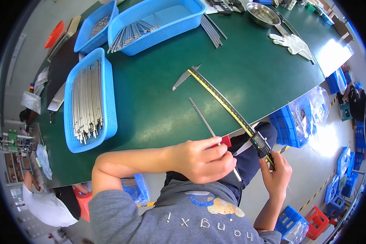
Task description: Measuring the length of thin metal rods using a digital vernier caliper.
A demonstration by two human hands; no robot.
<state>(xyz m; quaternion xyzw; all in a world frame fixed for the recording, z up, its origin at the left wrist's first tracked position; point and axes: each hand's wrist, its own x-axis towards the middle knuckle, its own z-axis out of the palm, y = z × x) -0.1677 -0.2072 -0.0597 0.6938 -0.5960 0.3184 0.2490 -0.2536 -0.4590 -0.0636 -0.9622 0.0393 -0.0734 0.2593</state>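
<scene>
My left hand (207,160) is closed round a thin metal rod (201,114), whose far end points up and left over the green table. A small red piece (225,141) shows at the fingertips; I cannot make out what it is or whether it is gripped too. My right hand (277,175) grips a long digital caliper (225,105) by its slider end, near the display. The caliper slants up and left across the table's near edge, with its jaws far apart. The rod lies between those jaws' span, roughly alongside the beam.
A blue basket (111,97) of metal rods stands at the left of the green table (150,105). Behind it are a larger blue basket (166,36) with rods and another with small parts. Loose rods (210,30), a metal bowl (263,15) and a white glove (292,44) lie farther back.
</scene>
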